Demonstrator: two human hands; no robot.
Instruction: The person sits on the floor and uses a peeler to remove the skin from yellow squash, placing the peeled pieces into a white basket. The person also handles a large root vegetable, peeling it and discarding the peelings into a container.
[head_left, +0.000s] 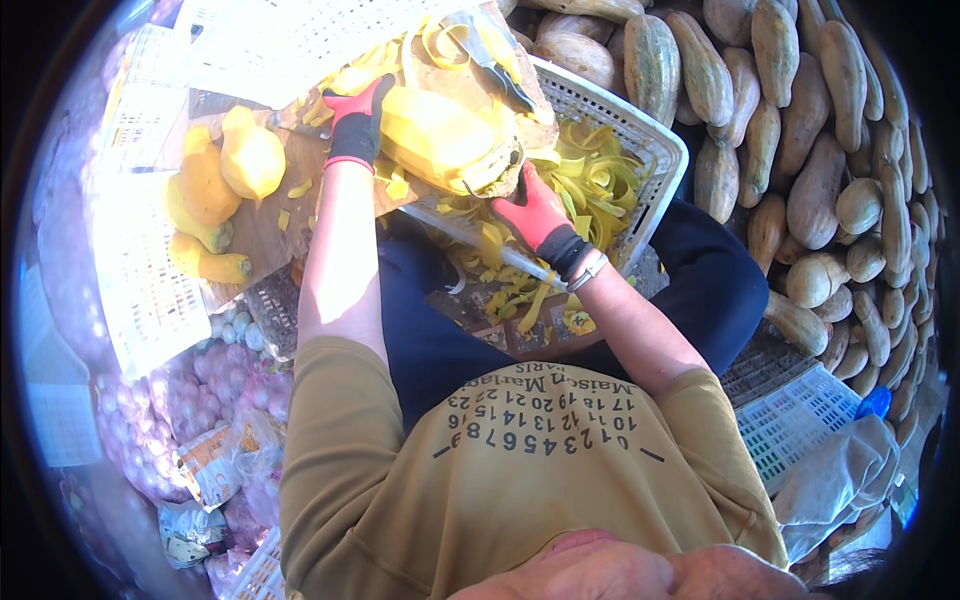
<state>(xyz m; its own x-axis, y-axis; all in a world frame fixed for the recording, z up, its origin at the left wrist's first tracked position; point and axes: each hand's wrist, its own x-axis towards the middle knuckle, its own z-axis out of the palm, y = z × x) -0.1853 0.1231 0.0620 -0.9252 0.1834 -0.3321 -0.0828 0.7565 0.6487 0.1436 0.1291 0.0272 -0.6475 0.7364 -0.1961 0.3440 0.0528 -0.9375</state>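
Observation:
A large peeled yellow squash (442, 139) lies on a wooden board (541, 124), its stem end with some rind turned towards my right. My left hand (356, 124), in a red and black glove, grips its far left end. At the stem end, my right hand (534, 214), gloved alike, has its thumb and fingers against the squash. A knife with a black handle (510, 86) rests on the board above the squash, among yellow peel strips (446, 41). Another blade (300, 127) lies left of my left hand, its handle hidden.
Several peeled squashes (251, 157) lie at the left on a wooden board. Under my right hand a white plastic crate (667, 169) holds peelings (592, 172). Unpeeled squashes (810, 172) are piled at the right. White crates (142, 262) and net bags of onion-like bulbs (217, 382) stand at the left.

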